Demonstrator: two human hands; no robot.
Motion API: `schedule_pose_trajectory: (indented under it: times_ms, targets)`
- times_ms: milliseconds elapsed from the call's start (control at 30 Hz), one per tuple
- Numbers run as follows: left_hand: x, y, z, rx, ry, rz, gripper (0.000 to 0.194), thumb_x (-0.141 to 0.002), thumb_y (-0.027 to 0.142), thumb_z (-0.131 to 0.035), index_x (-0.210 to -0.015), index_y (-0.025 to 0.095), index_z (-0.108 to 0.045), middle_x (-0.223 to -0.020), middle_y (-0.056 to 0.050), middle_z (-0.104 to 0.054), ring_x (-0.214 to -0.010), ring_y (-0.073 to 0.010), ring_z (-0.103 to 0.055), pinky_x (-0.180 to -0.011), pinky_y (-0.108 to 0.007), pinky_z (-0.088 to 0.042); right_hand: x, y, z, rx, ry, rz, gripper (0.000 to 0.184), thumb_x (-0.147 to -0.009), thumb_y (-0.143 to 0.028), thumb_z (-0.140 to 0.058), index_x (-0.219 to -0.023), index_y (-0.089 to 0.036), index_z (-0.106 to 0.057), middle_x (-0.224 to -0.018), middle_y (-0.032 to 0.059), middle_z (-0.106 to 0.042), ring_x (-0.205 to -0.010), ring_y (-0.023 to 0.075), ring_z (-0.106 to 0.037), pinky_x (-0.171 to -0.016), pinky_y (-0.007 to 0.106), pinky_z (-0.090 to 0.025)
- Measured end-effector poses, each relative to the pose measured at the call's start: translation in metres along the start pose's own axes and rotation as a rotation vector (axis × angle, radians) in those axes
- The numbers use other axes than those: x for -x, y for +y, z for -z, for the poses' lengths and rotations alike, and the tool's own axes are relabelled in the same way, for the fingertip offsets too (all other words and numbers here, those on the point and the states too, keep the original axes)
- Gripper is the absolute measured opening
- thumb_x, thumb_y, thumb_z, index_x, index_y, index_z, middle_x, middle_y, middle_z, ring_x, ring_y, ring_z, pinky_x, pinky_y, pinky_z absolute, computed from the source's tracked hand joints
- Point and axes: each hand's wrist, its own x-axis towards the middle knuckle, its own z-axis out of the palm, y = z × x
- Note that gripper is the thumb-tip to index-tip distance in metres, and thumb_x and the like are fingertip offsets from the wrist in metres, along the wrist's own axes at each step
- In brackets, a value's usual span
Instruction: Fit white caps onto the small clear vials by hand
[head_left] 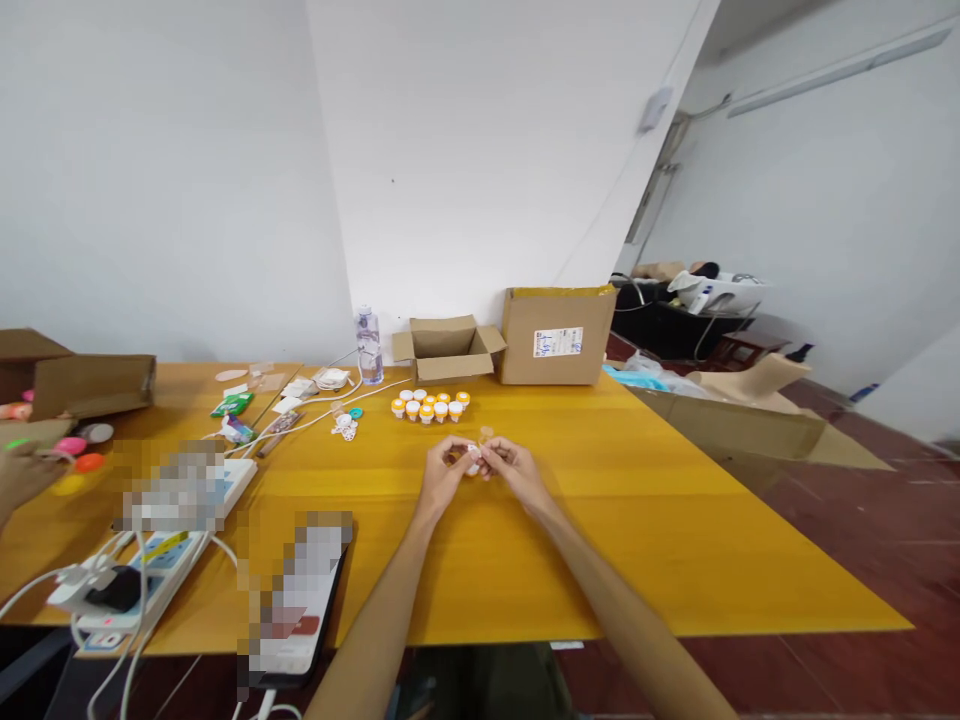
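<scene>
Near the middle of the table, my left hand (444, 472) and my right hand (514, 468) meet with bent fingers around a small white piece (473, 457). Both hands pinch it just above the tabletop; the fingers hide much of it, and its kind is not clear. A small see-through bit (487, 432) shows just beyond the fingertips. Farther back, several small orange-and-white capped containers (427, 408) stand close together in a cluster.
Behind the containers are an open carton (450, 368), a taped box (555, 345) and a water bottle (369, 345). A phone (304, 600) and a power strip (169, 560) with cables lie left. Another person's hand (22, 475) is at far left by colourful round pieces (88, 462).
</scene>
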Motion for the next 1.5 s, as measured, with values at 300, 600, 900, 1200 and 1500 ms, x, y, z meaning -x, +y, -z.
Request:
schedule_pose_trajectory:
  times_ms: [300, 600, 900, 1200, 1500]
  targets:
    - [0.001, 0.006, -0.004, -0.063, -0.012, -0.040, 0.021, -0.070, 0.036, -0.069, -0.079, 0.018, -0.066, -0.078, -0.004, -0.070, -0.075, -0.0167, -0.063, -0.068, -0.027, -0.045, 0.000, 0.001, -0.003, -0.018, 0.045, 0.000, 0.043, -0.062, -0.062, -0.070, -0.066, -0.020, -0.061, -0.058, -0.0003, -0.062, -0.053, 0.0141, -0.057, -0.052, 0.027, -0.050]
    - [0.003, 0.012, -0.001, -0.111, 0.028, -0.057, 0.018, -0.065, 0.031, -0.072, -0.075, 0.017, -0.065, -0.074, -0.002, -0.067, -0.071, -0.0146, -0.060, -0.068, -0.026, -0.045, 0.002, 0.004, -0.011, 0.002, 0.037, 0.021, 0.044, -0.065, -0.064, -0.066, -0.066, -0.020, -0.061, -0.057, 0.0010, -0.061, -0.054, 0.0161, -0.057, -0.050, 0.028, -0.048]
    - [0.006, 0.021, -0.002, -0.236, 0.020, -0.128, 0.015, -0.071, 0.033, -0.065, -0.074, 0.019, -0.062, -0.073, 0.000, -0.064, -0.070, -0.0146, -0.056, -0.071, -0.027, -0.044, 0.008, -0.009, -0.014, 0.286, 0.142, 0.233, 0.029, -0.081, -0.049, -0.054, -0.075, -0.022, -0.064, -0.077, 0.0044, -0.066, -0.075, 0.0200, -0.061, -0.067, 0.030, -0.048]
    - [0.009, 0.013, -0.003, -0.397, -0.026, -0.239, 0.009, -0.074, 0.017, -0.056, -0.078, 0.021, -0.063, -0.076, -0.001, -0.062, -0.075, -0.0163, -0.055, -0.074, -0.028, -0.044, 0.008, -0.004, -0.016, 0.355, 0.136, 0.201, 0.021, -0.078, -0.045, -0.059, -0.074, -0.024, -0.060, -0.074, 0.0037, -0.067, -0.068, 0.0197, -0.061, -0.061, 0.031, -0.048]
    - [0.007, 0.011, -0.007, -0.289, -0.021, -0.139, 0.007, -0.072, 0.024, -0.062, -0.078, 0.021, -0.065, -0.070, 0.000, -0.063, -0.067, -0.0152, -0.055, -0.066, -0.026, -0.042, 0.000, -0.005, -0.001, 0.131, 0.116, 0.131, 0.030, -0.071, -0.052, -0.066, -0.076, -0.022, -0.062, -0.074, 0.0031, -0.068, -0.068, 0.0186, -0.063, -0.062, 0.030, -0.050]
